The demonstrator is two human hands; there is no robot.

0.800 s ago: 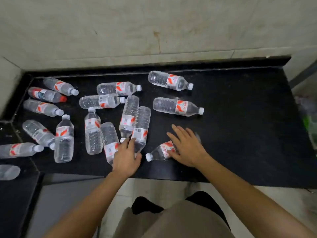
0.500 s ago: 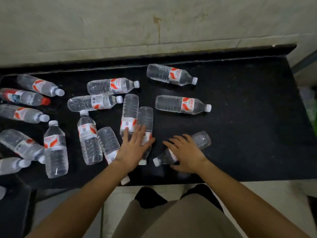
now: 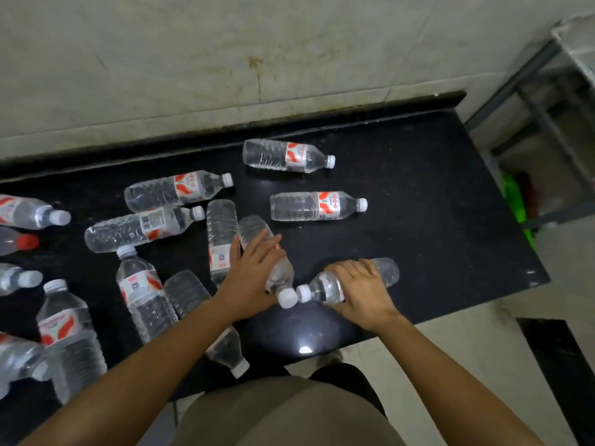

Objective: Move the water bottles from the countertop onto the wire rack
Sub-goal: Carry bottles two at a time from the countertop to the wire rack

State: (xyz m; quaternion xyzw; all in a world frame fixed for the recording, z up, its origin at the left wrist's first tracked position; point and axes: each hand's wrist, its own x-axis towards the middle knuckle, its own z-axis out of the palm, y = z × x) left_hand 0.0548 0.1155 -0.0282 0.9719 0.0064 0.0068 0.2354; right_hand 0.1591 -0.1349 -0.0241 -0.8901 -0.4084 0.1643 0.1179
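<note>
- Water bottles (image 3: 317, 206) of clear plastic, more than a dozen in sight, lie on their sides across the black countertop (image 3: 434, 204). Most are crowded toward its left half.
- Nearly all have white caps; one red-capped bottle (image 3: 19, 243) lies at the far left edge of the view.
- Each label is white with a red swoosh. Red characters run along it, but they are too small to read.
- One coded bottle (image 3: 220, 233) shows a square printed code on its label and lies just beside the thumb of the left hand (image 3: 249, 278).
- The left hand grips the near bottle (image 3: 280, 278) at its middle — thumb on one side, fingers draped over the other.
- The right hand (image 3: 357, 284) curls its fingers over the slanted bottle (image 3: 386, 272), hiding its label; the neck points left.
- The white caps of these two held bottles meet close to the front edge of the countertop.
- An overhanging bottle (image 3: 225, 349) passes under the left forearm, its cap poking past the front edge.
- The grey metal rack (image 3: 528, 101) stands off the right end of the countertop, with only part of its frame in view.
- A bright green thing (image 3: 515, 201) sits low beside the rack — too blurred to identify.
- A pale, stained wall (image 3: 225, 59) rises behind the countertop.
</note>
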